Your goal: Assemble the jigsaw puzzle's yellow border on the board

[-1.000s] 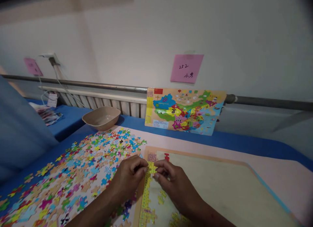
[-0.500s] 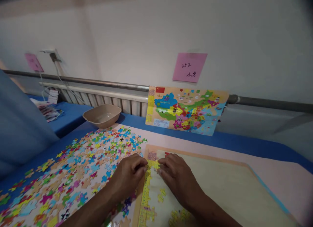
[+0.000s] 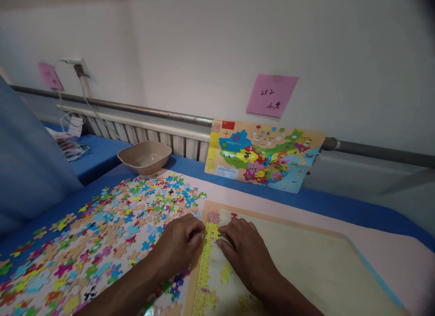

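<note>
A puzzle board [image 3: 288, 257] with an orange border lies before me, and yellow lettered pieces are joined along its left side. At the upper part of that strip, the thumb and forefinger of my right hand [image 3: 246, 250] close on the edge of a yellow puzzle piece [image 3: 214, 232]. My left hand [image 3: 181, 239] rests by the board's left border with its fingers curled together; whatever they may hold is hidden. Loose yellow pieces [image 3: 226, 273] lie on the board below my right hand. A red piece [image 3: 234, 215] shows just beyond its fingers.
Many loose puzzle pieces [image 3: 112, 230] spread over the pink sheet at left. A beige basin [image 3: 145, 157] stands behind them. A printed map picture [image 3: 265, 155] leans against the pipe and wall. A blue curtain [image 3: 30, 171] hangs at far left.
My right fingers have shifted slightly at the yellow piece, which sits closer against the strip. My left hand stays nearly in place. The view has tilted a little.
</note>
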`<state>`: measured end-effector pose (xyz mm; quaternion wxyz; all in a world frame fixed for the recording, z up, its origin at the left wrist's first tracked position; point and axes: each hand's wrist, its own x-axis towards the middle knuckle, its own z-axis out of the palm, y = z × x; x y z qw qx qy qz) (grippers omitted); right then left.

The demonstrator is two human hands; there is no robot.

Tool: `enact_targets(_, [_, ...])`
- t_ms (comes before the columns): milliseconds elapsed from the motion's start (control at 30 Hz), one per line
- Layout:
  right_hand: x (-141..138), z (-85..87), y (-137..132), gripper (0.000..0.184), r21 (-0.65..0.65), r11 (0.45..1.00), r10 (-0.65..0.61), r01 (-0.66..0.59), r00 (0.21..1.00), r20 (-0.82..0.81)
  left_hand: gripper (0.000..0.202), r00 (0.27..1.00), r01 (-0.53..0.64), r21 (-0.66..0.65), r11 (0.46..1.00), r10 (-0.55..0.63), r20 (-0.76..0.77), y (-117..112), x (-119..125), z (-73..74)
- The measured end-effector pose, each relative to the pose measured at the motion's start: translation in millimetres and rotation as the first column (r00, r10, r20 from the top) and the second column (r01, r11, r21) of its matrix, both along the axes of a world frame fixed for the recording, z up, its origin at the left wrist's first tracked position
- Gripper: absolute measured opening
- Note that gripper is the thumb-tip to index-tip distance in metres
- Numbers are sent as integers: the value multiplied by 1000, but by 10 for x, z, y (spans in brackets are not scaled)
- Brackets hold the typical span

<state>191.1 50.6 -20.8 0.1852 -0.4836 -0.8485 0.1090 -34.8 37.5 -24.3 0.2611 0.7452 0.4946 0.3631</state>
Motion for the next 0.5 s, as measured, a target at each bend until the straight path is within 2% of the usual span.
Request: enact_targets(500, [-9, -65, 20, 15, 73, 997, 19, -23, 999, 51, 15, 1000, -1, -55, 999, 0, -15, 2, 2, 38])
